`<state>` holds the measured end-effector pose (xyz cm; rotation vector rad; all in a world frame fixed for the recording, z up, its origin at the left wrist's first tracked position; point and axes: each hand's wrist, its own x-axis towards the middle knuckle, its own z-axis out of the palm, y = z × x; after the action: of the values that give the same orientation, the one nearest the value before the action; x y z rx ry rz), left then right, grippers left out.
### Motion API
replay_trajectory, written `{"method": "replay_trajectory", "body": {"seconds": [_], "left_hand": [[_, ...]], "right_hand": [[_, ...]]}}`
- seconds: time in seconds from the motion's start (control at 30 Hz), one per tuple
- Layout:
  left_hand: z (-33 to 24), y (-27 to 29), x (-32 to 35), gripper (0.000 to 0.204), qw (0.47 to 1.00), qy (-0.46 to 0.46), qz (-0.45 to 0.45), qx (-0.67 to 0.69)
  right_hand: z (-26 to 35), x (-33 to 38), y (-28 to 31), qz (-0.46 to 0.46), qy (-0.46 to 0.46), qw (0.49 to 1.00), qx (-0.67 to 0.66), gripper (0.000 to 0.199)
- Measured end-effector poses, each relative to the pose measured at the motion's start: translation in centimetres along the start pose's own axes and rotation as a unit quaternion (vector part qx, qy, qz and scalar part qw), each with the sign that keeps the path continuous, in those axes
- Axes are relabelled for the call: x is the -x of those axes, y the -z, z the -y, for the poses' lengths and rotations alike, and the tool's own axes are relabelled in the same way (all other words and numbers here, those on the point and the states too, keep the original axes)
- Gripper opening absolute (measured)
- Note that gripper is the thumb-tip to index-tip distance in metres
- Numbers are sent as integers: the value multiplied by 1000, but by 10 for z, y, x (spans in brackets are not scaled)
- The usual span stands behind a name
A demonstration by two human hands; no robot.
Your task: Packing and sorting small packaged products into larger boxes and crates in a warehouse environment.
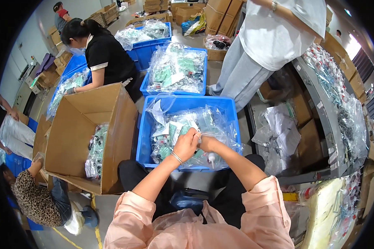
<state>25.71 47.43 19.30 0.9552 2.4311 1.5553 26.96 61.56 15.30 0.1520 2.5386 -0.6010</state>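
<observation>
My left hand [186, 145] and my right hand [207, 143] meet over the blue crate [186, 103] in front of me, both closed on one small clear plastic packet [198, 137] with a white item inside. A thin bracelet sits on my left wrist. The crate is lined with a clear plastic bag [220, 124] and holds several green-and-white packets [170, 133]. A small white bottle with a red tip [212, 159] lies at the crate's near edge, just under my right wrist. My pink sleeves come in from the lower edge.
An open cardboard box [77, 137] with packets inside stands at my left. More blue crates [176, 70] of packets sit beyond. A person in black bends over a crate at upper left, a person in white stands at upper right, others crouch at left. A shelf [328, 120] of bagged parts runs along the right.
</observation>
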Motion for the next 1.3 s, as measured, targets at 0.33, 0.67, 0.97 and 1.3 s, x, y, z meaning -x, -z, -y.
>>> {"method": "replay_trajectory", "body": {"seconds": [0.33,0.67,0.97,1.3], "left_hand": [[5,-6,-21,18,997,-32,-68,-29],[-11,14,-92,21,989,95,-82,78],[-52,-74,-138,28,994,-56,-77,45],[-45,74,-54,28,966,17,255,20]], "right_hand": [[-19,20,30,-23,67,976,-204,36],[-33,154,98,-243,251,658,-667,29],[-89,199,4,-227,190,571,-766,25],[-21,180,-143,225,-31,670,-707,20]]}}
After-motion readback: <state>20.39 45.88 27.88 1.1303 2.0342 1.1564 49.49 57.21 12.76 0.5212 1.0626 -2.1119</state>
